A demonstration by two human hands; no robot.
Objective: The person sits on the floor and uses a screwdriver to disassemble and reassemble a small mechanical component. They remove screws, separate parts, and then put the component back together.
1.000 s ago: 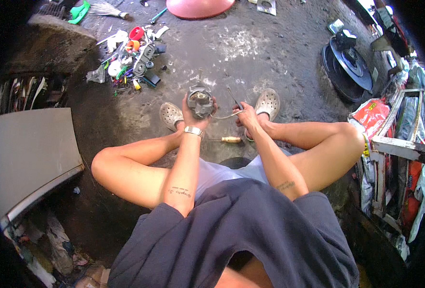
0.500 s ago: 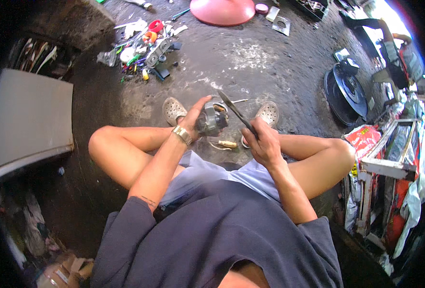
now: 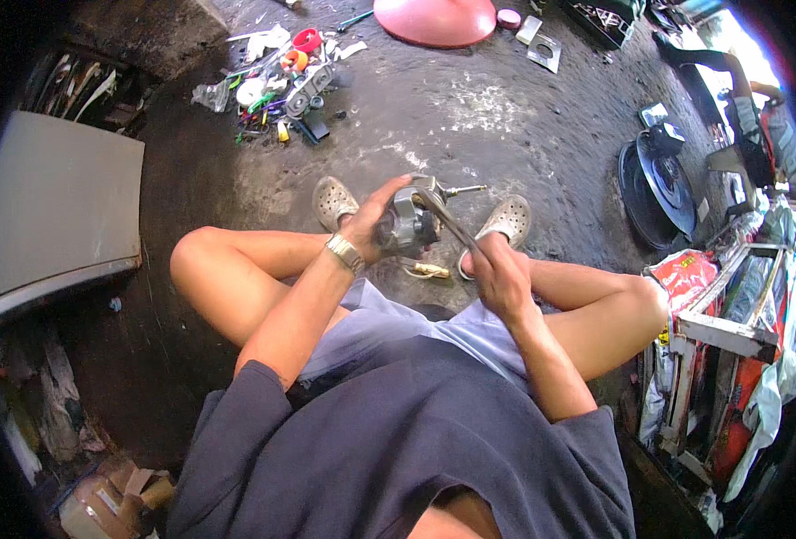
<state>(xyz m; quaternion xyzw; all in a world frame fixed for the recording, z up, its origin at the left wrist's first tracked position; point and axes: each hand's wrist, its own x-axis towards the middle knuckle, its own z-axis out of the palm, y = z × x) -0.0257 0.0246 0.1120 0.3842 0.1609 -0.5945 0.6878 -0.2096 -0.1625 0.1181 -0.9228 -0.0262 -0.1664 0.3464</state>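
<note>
Wears a loose, dark charcoal shirt (image 3: 389, 413) with short, wide sleeves (image 3: 591, 458), soft creases and a rounded neck opening (image 3: 456, 488). Just beyond the shirt, shows pale lavender-grey shorts (image 3: 375, 323), wrinkled across the front. Past the shirt's left sleeve, bears a shiny metal-banded wristwatch (image 3: 346, 254). Farthest from the shirt, has on beige clogs (image 3: 332, 203), pierced with round holes.
</note>
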